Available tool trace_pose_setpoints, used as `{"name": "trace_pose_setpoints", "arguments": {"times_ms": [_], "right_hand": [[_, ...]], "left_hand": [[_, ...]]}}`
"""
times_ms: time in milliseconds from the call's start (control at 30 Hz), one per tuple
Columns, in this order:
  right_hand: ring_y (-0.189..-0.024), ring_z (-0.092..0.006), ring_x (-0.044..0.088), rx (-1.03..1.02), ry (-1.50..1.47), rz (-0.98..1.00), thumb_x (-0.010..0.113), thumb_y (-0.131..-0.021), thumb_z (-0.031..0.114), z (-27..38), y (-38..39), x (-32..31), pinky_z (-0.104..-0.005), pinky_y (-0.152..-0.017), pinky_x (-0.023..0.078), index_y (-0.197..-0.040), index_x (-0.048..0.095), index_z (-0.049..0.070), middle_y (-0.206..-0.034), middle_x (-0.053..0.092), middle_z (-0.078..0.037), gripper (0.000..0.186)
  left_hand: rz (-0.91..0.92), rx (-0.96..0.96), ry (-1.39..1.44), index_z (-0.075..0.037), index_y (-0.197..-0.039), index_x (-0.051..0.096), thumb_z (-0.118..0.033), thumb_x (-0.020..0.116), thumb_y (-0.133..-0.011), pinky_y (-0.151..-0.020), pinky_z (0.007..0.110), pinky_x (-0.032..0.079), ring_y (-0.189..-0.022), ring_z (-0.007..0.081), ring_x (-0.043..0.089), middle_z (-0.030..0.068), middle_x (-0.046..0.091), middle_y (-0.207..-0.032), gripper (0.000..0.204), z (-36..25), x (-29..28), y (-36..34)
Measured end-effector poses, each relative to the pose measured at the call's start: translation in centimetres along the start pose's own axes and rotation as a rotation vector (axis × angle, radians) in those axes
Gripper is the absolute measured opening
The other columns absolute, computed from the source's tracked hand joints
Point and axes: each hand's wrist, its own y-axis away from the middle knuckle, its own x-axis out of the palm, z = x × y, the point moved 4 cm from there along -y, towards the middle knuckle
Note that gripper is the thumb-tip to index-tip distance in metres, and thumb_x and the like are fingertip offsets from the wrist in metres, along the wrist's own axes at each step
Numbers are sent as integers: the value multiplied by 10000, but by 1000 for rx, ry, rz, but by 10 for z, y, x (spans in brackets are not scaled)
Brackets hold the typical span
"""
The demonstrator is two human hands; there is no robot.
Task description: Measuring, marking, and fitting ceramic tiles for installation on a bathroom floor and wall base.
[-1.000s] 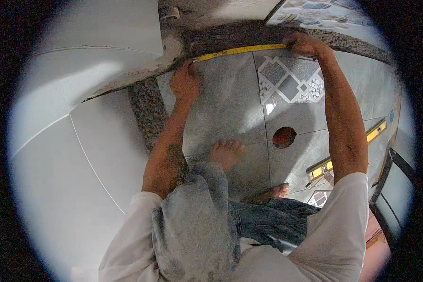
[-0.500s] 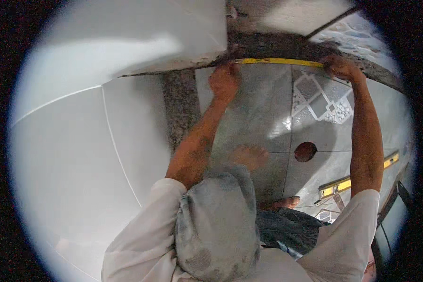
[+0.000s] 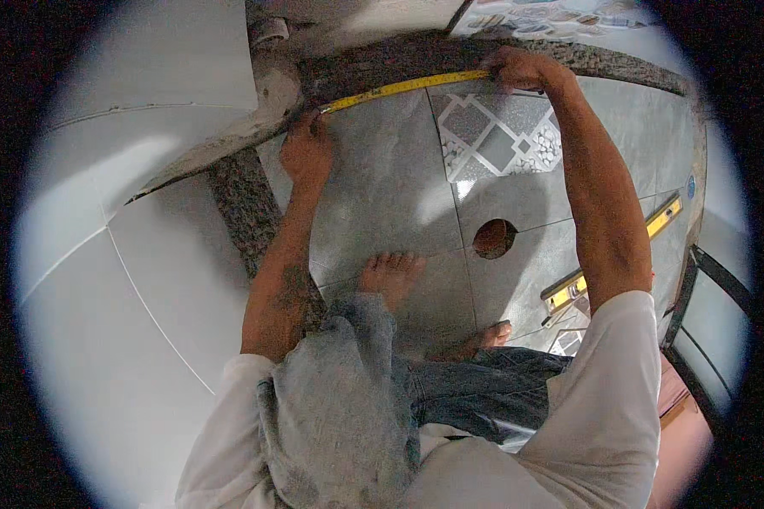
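A yellow tape measure (image 3: 403, 86) is stretched along the far edge of the grey floor tiles, beside a dark rough gap. My left hand (image 3: 306, 151) is closed at the blade's left end, by the corner of the white wall. At the other end my right hand (image 3: 528, 70) is closed round the tape; whether its case sits in that hand is hidden by the fingers. Just below the right hand lies a patterned tile (image 3: 505, 136) with grey and white diamonds and pebble shapes.
A round hole (image 3: 494, 238) opens in the grey floor tile (image 3: 373, 195). A yellow spirit level (image 3: 569, 293) lies under my right forearm. My bare foot (image 3: 393, 276) rests on the tiles. White wall tiles (image 3: 144, 254) stand on the left, beside a dark speckled strip (image 3: 244, 199).
The view has turned, so the scene sits further left and the wall corner with a pipe shows more. Both hands still hold the tape along the same edge.
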Motion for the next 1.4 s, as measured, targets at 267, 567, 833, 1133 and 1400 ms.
{"name": "trace_pose_setpoints", "arguments": {"times_ms": [267, 567, 833, 1133, 1400], "right_hand": [[-886, -273, 616, -75, 81, -55, 567, -632, 151, 7, 7, -3, -372, -797, 483, -1193, 600, 144, -942, 645, -134, 561], [-734, -249, 557, -195, -4, -1, 565, -551, 124, 0, -4, -3, -365, -693, 464, -1143, 619, 68, -817, 627, -133, 597], [-773, -286, 608, -212, 109, -58, 552, -675, 163, -22, -19, 2, -372, -773, 489, -1091, 644, 54, -875, 652, -183, 440], [-823, -274, 630, -518, 246, -272, 535, -697, 162, -2, -1, -8, -371, -816, 488, -1113, 622, 23, -995, 660, -148, 447], [-924, -305, 606, -208, 274, -157, 518, -745, 228, -45, -31, 14, -401, -854, 470, -1141, 628, 78, -1031, 635, -162, 437]], "left_hand": [[32, -51, 34, -142, -1102, 649, -352, 566, -883, -710, 438, 518, -838, 317, 649, 145, 658, -966, 314, 2, 2, 2], [26, -36, 169, -141, -1063, 643, -304, 581, -880, -696, 432, 509, -789, 323, 645, 133, 664, -895, 252, -1, -1, 1], [-132, -17, 151, -106, -956, 663, -285, 576, -862, -672, 448, 502, -766, 338, 634, 139, 649, -850, 220, -9, -10, 5], [-84, -89, 147, -136, -955, 685, -287, 617, -844, -650, 424, 512, -738, 318, 641, 138, 652, -812, 199, -3, -4, 6], [-34, -77, 85, -111, -974, 666, -256, 545, -877, -671, 441, 503, -767, 341, 634, 135, 661, -846, 212, -8, -5, 6]]}}
